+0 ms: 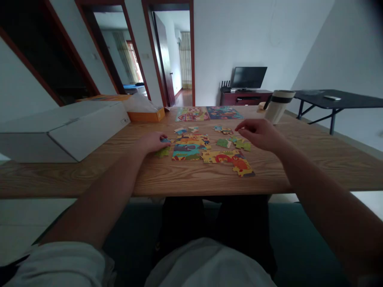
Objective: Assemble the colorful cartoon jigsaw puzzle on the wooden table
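Note:
Joined puzzle pieces (187,151) with yellow and teal pictures lie on the wooden table (179,179) in front of me. A yellow strip with red animals (227,157) extends to their right. My left hand (154,142) is closed around a blue puzzle piece (165,140) at the left of the joined part, beside a green piece (163,152). My right hand (257,132) hovers above the table with curled fingers apart, holding nothing visible. Loose green pieces (243,144) lie below and left of it. More loose pieces (222,129) lie behind them.
Two picture sheets (193,114) lie at the table's back. A white box (89,123) and an orange box (146,116) stand on the left. A lidded cup (279,107) stands behind my right hand. A black table (338,99) is at the far right.

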A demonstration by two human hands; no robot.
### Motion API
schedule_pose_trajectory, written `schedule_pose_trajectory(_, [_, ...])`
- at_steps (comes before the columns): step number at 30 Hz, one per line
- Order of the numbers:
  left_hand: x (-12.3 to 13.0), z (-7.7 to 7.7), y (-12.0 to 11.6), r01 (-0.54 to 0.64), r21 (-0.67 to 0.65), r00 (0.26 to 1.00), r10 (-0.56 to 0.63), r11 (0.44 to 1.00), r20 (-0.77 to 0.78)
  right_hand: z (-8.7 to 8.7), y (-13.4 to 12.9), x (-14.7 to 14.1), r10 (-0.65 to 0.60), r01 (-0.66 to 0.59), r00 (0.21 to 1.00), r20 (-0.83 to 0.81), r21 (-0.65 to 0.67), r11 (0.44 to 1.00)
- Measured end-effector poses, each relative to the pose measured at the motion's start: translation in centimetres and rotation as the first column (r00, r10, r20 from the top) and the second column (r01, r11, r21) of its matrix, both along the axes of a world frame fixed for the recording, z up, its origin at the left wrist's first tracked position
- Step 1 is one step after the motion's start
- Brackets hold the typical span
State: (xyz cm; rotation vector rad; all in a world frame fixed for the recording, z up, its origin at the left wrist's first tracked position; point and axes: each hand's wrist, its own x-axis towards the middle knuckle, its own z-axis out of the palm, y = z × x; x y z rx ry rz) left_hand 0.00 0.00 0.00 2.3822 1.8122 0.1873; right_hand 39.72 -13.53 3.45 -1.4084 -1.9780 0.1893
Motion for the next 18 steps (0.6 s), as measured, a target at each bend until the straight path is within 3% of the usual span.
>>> schedule_pose_trajectory(3, [-0.7, 0.1, 0.1, 0.015, -0.058, 0.992, -0.008, 0.998, 0.125, -2.3, 2.2, 0.9, -0.056, 0.059, 0.997, 0.048, -0.061, 0.996])
schedule_pose_trajectory(6, [-1.5, 0.2, 0.3, 0.029, -0.107, 0.98, -0.007, 0.994, 0.201, -3.5, 2.9, 2.0, -0.124, 0.129, 0.99, 0.072, -0.08, 0.988])
schedule_pose_trajectory(18, [-0.8, 0.0, -0.1, 0.035, -0.064, 0.991, -0.026, 0.997, 0.135, -4.6, 3.0, 2.1, -0.083, 0.096, 0.991, 0.108, -0.121, 0.988])
